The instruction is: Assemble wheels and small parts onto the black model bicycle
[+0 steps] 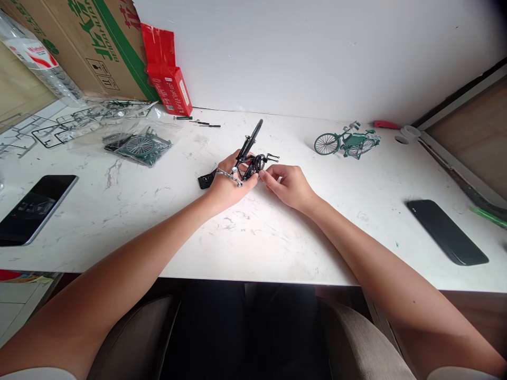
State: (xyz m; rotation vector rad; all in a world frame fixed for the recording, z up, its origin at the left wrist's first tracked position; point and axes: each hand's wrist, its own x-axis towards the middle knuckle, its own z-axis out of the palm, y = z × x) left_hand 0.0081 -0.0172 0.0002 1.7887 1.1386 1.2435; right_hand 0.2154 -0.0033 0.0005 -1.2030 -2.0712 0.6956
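Note:
My left hand (227,182) holds a partly built black model bicycle (249,155) above the middle of the white table (257,237); one wheel sticks up and back. A silver metal part lies across my left fingers. My right hand (287,183) pinches the model's right side with thumb and forefinger, right beside my left hand. A small black piece (205,181) lies on the table just left of my left hand.
A finished green model bicycle (348,141) stands at the back right. Bags of green and black parts (138,145) and empty part frames lie back left. A red box (168,87) leans on a cardboard carton. Phones lie at left (34,208) and right (446,231).

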